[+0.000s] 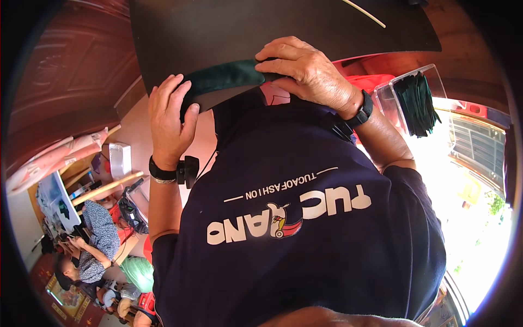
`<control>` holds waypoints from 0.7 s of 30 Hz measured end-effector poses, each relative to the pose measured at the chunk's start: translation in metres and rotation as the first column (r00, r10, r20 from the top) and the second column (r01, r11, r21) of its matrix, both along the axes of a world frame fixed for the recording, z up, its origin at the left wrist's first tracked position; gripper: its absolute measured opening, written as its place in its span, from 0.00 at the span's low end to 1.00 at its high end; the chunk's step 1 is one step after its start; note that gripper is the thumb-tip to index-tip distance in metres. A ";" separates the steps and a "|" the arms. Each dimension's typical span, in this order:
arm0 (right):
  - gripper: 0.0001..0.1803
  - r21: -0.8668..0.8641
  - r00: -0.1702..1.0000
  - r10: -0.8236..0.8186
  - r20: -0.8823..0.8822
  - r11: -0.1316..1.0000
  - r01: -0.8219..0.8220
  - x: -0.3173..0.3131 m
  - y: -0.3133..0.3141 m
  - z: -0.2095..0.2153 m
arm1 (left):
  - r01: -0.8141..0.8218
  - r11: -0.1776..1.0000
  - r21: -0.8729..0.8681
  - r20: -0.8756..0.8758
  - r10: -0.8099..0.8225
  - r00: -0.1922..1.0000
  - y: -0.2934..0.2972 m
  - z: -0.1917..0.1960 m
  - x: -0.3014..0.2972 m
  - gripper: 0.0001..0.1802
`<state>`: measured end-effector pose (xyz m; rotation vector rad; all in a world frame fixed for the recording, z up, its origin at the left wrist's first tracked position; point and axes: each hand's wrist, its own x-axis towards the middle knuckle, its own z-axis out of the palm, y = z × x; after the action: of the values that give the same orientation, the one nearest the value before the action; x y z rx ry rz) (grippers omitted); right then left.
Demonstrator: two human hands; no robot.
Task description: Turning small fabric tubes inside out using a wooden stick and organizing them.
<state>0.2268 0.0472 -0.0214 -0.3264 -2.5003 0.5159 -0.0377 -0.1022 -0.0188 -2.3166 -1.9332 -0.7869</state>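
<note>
A narrow dark green strip of shiny fabric (226, 76) lies in a shallow curve along the near edge of a black tabletop (229, 32). My left hand (171, 120) is at its left end, fingers fairly straight, with the fabric between them and the thumb. At the right end my right hand (308, 73) has its fingers bent over the strip and the thumb beneath them. The fingertips hide both ends of the strip. I have a dark band on each wrist.
A thin pale stick (365, 13) lies on the far part of the tabletop. On the right, a clear plastic box (385, 97) holds a bundle of dark green strips (417, 103). Red material (373, 83) sits beside it. Another person (90, 256) is at the lower left.
</note>
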 end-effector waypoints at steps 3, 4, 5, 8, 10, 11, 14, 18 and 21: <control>0.22 -0.060 1.000 -0.023 -0.003 0.998 0.022 0.002 -0.002 -0.001 | 0.008 1.000 -0.013 -0.091 -0.009 0.996 0.005 0.008 0.005 0.20; 0.22 -0.062 1.000 -0.026 -0.011 0.998 0.025 0.001 -0.003 -0.001 | 0.011 1.000 -0.015 -0.099 -0.012 0.995 0.008 0.010 0.008 0.20; 0.21 -0.036 0.998 -0.060 -0.013 0.998 0.060 -0.001 -0.004 0.000 | 0.008 1.000 -0.018 -0.107 -0.010 0.994 0.011 0.012 0.013 0.20; 0.19 0.054 0.998 -0.067 -0.007 0.996 0.067 -0.006 -0.008 0.000 | 0.034 0.999 0.003 -0.089 -0.034 0.995 0.019 0.016 0.025 0.21; 0.16 0.104 0.999 -0.049 -0.023 0.993 0.051 -0.009 -0.010 -0.002 | 0.108 0.993 0.037 -0.050 -0.106 0.993 0.024 0.020 0.035 0.22; 0.16 0.107 0.998 -0.053 -0.031 0.993 0.056 -0.010 -0.010 -0.004 | 0.161 0.986 0.039 -0.028 -0.160 0.987 0.028 0.019 0.040 0.24; 0.13 -0.064 0.979 -0.001 -0.203 0.998 -0.012 -0.008 -0.012 -0.004 | 0.238 0.969 0.061 0.068 -0.242 0.968 0.037 0.021 0.063 0.22; 0.09 -0.329 0.968 -0.038 -0.247 0.943 -0.047 0.002 -0.022 0.011 | 0.298 0.954 0.033 0.310 -0.293 0.904 0.046 0.030 0.078 0.16; 0.08 -0.436 0.969 -0.100 -0.227 0.900 -0.009 0.014 -0.031 0.024 | 0.338 0.922 -0.187 0.544 -0.189 0.817 0.047 0.043 0.086 0.12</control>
<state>0.2404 0.0165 0.0028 -0.4590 -2.1154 1.0349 0.0486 -0.0548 0.0239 -2.8196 -2.0285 -1.3794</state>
